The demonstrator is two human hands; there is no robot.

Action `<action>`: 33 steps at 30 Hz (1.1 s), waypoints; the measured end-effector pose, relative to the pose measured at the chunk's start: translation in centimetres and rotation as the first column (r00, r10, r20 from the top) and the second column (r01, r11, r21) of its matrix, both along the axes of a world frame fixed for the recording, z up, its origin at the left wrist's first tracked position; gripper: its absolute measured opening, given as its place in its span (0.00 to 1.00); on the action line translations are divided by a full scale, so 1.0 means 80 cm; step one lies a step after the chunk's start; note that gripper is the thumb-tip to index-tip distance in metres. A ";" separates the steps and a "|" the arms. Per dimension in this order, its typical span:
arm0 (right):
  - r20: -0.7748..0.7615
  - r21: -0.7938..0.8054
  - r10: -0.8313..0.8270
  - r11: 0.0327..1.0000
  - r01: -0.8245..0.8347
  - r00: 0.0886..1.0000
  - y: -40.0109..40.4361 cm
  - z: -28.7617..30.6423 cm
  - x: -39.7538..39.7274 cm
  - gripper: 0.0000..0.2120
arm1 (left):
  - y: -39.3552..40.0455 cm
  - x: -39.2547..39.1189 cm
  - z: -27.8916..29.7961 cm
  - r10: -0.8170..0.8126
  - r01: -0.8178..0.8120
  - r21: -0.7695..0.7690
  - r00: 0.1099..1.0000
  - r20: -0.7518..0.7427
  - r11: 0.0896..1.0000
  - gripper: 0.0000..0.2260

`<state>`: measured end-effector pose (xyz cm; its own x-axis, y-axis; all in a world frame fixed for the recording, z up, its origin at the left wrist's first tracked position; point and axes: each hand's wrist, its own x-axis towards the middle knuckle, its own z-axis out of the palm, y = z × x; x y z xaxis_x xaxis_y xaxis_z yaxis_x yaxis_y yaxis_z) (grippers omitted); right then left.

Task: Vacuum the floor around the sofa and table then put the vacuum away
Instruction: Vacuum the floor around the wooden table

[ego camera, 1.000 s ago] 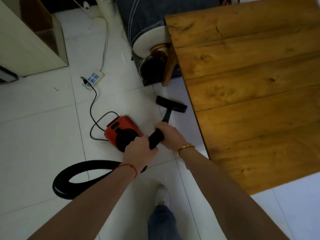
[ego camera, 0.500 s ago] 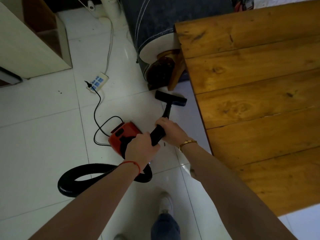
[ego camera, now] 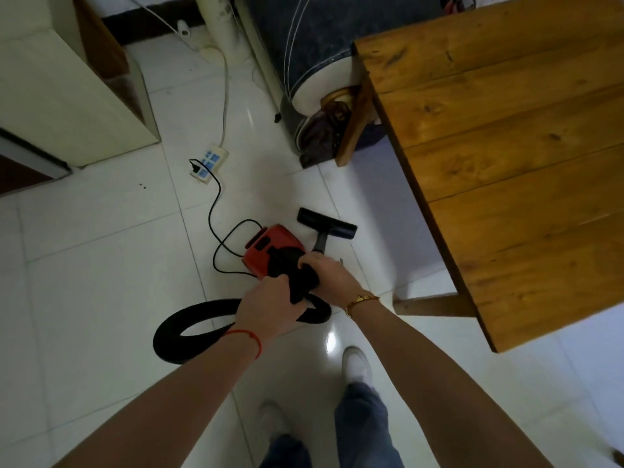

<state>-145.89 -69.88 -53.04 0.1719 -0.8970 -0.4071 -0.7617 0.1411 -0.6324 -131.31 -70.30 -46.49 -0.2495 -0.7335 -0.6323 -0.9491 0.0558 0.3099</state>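
Both hands are on the wand: the left hand (ego camera: 270, 304) grips the near end where the ribbed hose (ego camera: 189, 329) joins, and the right hand (ego camera: 329, 276) wraps the black tube just farther along. The tube looks stiff and light, easy to steer from there. The hose is soft and loops on the tiles to the near left, likely to drag. The floor nozzle (ego camera: 327, 223) sits flat on the white floor (ego camera: 101, 265), just far of the hands, left of the wooden table (ego camera: 506, 163) and short of the sofa (ego camera: 304, 45). The red vacuum body (ego camera: 270, 244) rests touching-close on the left, probably the heavy part; its cord (ego camera: 216, 211) runs to a power strip (ego camera: 210, 162).
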 end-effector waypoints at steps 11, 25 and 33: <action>-0.016 -0.018 -0.087 0.996 0.087 0.996 0.048 0.005 0.075 0.17 | 0.028 0.076 0.016 -0.114 0.112 -0.057 0.993 -0.016 0.992 0.06; 0.010 -0.029 -0.114 0.993 0.115 0.993 -0.039 -0.011 0.053 0.13 | -0.060 0.051 -0.002 -0.136 0.138 -0.048 0.990 0.039 0.989 0.08; 0.004 -0.047 -0.124 0.991 0.124 0.992 -0.131 -0.021 -0.018 0.10 | -0.152 -0.021 -0.014 -0.126 0.127 -0.085 0.992 0.015 0.988 0.09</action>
